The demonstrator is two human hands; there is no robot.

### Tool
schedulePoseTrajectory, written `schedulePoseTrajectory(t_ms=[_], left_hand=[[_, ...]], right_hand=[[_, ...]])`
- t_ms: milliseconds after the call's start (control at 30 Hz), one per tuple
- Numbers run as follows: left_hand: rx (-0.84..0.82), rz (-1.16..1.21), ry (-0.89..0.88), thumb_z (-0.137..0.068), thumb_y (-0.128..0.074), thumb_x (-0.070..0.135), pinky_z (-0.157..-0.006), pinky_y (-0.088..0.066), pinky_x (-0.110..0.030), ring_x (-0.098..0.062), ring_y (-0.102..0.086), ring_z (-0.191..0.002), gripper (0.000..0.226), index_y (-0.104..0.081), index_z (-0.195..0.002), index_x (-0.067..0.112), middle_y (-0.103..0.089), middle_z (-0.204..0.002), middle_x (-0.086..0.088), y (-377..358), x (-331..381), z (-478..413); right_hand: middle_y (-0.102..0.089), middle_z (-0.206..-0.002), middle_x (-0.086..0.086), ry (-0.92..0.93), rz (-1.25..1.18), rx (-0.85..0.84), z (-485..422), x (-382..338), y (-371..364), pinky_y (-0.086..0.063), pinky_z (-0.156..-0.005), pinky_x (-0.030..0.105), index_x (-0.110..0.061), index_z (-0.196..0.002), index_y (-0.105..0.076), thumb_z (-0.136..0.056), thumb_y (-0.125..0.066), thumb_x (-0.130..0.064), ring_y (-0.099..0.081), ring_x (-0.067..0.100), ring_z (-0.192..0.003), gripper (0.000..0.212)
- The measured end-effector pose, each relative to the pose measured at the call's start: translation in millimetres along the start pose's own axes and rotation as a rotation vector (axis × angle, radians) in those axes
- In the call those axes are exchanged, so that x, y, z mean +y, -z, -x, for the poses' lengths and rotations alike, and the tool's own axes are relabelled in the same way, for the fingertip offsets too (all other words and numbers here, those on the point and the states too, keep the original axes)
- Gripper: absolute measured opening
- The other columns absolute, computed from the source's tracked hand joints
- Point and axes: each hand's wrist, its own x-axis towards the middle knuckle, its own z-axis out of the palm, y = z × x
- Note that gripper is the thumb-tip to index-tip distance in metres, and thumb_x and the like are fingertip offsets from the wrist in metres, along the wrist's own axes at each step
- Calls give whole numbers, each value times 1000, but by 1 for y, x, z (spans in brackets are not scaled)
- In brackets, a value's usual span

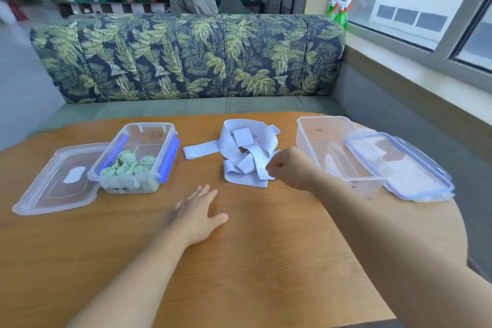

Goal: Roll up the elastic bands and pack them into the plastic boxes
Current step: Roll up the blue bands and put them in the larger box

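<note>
**Two boxes open, one pile left to roll**

Two jobs are split between two hands here, and everything turns on the loose bands (247, 152), a pale tangle of flat strips lying in the middle of the table (253, 261). To the left of that pile sits the filled box (149, 125), green rolls (130, 165) packed upright inside so each coil keeps its shape. Its lid (53, 189) is parked further left, flat and out of the working lane. To the right of the pile waits the empty box (314, 136). The second lid (415, 168) leans across its far right rim, so the mouth facing the pile is open for loading. By my read the green batch is done and the pale batch has barely begun.

Now the right hand (292, 169). It comes in at the pile's near right corner, wrist bent and knuckles up, with the fingers bunched together and curled onto a strip's edge. That looks like a pinch to draw one band free, though blur hides the exact contact.

The left hand (197, 216) lies on the wood just in front and to the left of the pile. It is palm down, fingers straight and close together, thumb spread wide, holding nothing. It looks placed to pin down a band's end once one is pulled clear.
</note>
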Motion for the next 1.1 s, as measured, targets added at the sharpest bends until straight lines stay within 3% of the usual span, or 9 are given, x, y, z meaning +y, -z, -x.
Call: schedulePoseTrajectory(t_ms=[100, 167, 233, 300, 400, 500, 633, 833, 1100], left_hand=[[-12, -1, -48, -90, -53, 52, -116, -12, -39, -7, -2, -147, 74, -20, -152, 28, -5, -161, 8, 0, -6, 0], [-36, 11, -63, -91, -54, 52, -116, -12, -39, -7, -1, -147, 75, -18, -152, 27, -4, -161, 8, 1, -10, -2], [-52, 24, -77, -91, -55, 51, -116, -11, -40, -8, 0, -147, 76, -18, -153, 26, -3, -161, 7, 2, -12, -4], [-54, 28, -87, -91, -55, 50, -117, -11, -40, -9, 1, -147, 76, -17, -153, 26, -2, -161, 6, 2, -12, -5], [-46, 20, -104, -92, -53, 49, -117, -10, -39, -10, 2, -148, 76, -15, -153, 25, -2, -161, 4, 1, -13, -4], [-28, 15, -111, -93, -52, 50, -117, -9, -37, -10, 2, -148, 76, -15, -153, 25, -1, -161, 3, -1, -14, -5], [-17, 17, -130, -93, -52, 50, -117, -7, -36, -11, 3, -148, 76, -14, -153, 24, 0, -161, 3, -3, -16, -6], [-8, -4, -140, -92, -52, 52, -118, -9, -38, -12, 1, -148, 77, -14, -153, 24, -2, -161, 2, -2, -18, -10], [-21, -24, -129, -94, -47, 51, -120, -9, -37, -15, 2, -148, 76, -10, -154, 22, 1, -161, 0, -5, -18, -9]], right_hand=[[-53, -77, 3, -47, 102, 0, -10, -11, -22, -38, -62, 28, -13, -69, -56, -86, -51, -9, -43, 22, -76, 18], [-50, -73, 0, -87, 90, 70, -16, -19, -36, -33, -55, 26, -17, -66, -49, -85, -49, -8, -45, 26, -79, 21], [-57, -93, 2, -117, 71, 152, -23, -28, -46, -36, -59, 27, -17, -92, -60, -87, -51, -13, -54, 28, -90, 11], [-51, -118, 7, -124, 113, 209, -34, -33, -51, -38, -69, 30, -17, -123, -56, -91, -51, -17, -54, 27, -106, 33], [-40, -126, 9, -74, 254, 198, -48, -38, -55, -36, -73, 31, -23, -131, -52, -92, -49, -13, -43, 26, -119, 40], [-39, -121, 7, -24, 482, 170, -59, -37, -59, -37, -74, 29, -24, -123, -59, -91, -54, -16, -42, 25, -114, 33], [-43, -118, 7, -17, 561, 215, -67, -34, -60, -37, -72, 30, -16, -107, -67, -90, -52, -13, -43, 25, -109, 23], [-54, -111, 3, 47, 89, 512, -61, -47, -24, -45, -78, 34, -16, -97, -71, -91, -54, -20, -54, 23, -103, 18], [-65, -100, 7, 167, 89, 627, -53, -92, 53, -49, -78, 36, -18, -91, -73, -83, -59, -17, -59, 27, -91, 16]])
